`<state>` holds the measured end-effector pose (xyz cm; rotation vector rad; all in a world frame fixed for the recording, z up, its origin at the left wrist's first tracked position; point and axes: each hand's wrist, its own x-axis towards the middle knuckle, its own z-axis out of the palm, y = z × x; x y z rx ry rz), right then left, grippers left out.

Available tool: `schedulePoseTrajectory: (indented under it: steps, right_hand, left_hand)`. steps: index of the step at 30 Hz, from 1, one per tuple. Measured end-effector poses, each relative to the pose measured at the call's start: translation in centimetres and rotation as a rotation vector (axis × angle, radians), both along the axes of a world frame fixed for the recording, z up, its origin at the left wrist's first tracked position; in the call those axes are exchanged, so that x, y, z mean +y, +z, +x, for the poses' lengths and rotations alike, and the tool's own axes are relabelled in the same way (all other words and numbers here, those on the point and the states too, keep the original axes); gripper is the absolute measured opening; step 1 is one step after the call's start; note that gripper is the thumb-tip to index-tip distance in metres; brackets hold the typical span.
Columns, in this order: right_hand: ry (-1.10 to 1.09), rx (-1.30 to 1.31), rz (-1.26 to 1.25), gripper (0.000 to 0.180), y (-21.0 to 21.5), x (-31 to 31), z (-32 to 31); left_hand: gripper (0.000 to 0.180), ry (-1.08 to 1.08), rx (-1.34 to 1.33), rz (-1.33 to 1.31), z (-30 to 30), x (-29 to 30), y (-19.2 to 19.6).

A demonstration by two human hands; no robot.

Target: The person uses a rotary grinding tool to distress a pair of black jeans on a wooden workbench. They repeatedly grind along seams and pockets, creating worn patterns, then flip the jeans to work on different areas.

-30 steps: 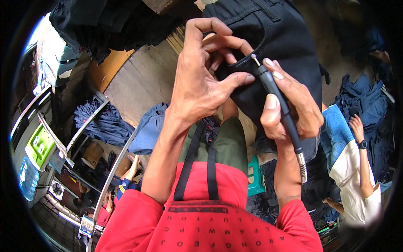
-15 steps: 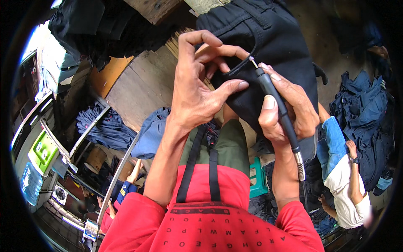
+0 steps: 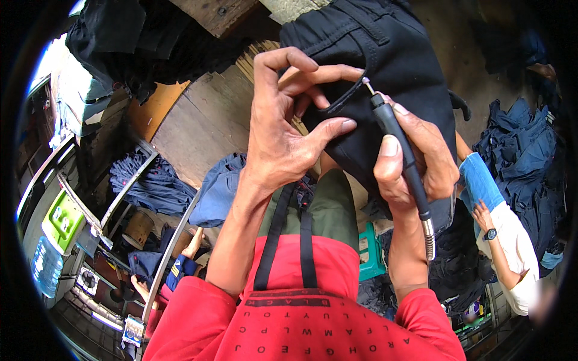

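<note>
A pair of black trousers [image 3: 403, 78] lies before me, its curved pocket opening towards my left hand [image 3: 289, 123]. Two fingertips of that hand press at the pocket edge, while the thumb rests on the cloth below. My right hand [image 3: 418, 153] is closed around a dark pen-shaped rotary grinder [image 3: 397, 132] with a springy metal cable sleeve at its lower end. The grinder's thin shaft ends in a small pinkish tip, which is at the pocket edge beside my left fingertip. Whether it touches the cloth is too small to tell.
Piles of dark blue garments [image 3: 521, 150] lie at the right, more folded garments [image 3: 150, 183] at the left. A co-worker in a white shirt [image 3: 518, 246] is at the right; another person's arm [image 3: 192, 243] shows lower left. A green plastic stool [image 3: 372, 253] stands below the trousers.
The grinder tip has shifted slightly up and right along the pocket edge, and my left fingertip has moved a little with it. At the right, the co-worker's arm has moved.
</note>
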<state>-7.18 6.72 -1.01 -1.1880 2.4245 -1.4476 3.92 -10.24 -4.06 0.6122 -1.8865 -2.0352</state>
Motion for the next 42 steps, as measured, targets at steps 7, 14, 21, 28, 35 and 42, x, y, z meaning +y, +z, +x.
schedulePoseTrajectory:
  steps: [7, 14, 21, 28, 35, 42]
  right_hand:
    - [-0.055, -0.018, -0.033, 0.033, -0.2, -0.2, 0.2]
    - [-0.054, -0.071, -0.008, 0.034, 0.0, 0.2, 0.1]
    - [-0.084, -0.051, -0.035, 0.035, -0.3, -0.1, -0.4]
    - [-0.148, -0.225, -0.175, 0.035, -0.8, 1.0, -0.2]
    - [-0.430, -0.145, -0.043, 0.030, 2.3, 8.6, 1.1]
    - [-0.557, 0.079, 0.170, 0.057, 2.9, 11.4, 6.6]
  left_hand:
    - [0.084, -0.013, -0.013, 0.010, 0.3, 0.0, -0.1]
    - [0.083, -0.023, -0.007, -0.024, -0.1, 0.1, -0.1]
    - [0.081, -0.027, -0.021, -0.029, -0.2, 0.1, 0.2]
    - [0.084, -0.016, -0.082, -0.161, 0.0, 0.7, 1.3]
    - [0.076, 0.053, -0.218, -0.602, 1.0, 1.9, 5.6]
    - [0.070, -0.226, -0.147, -0.511, -5.0, -4.7, 7.7]
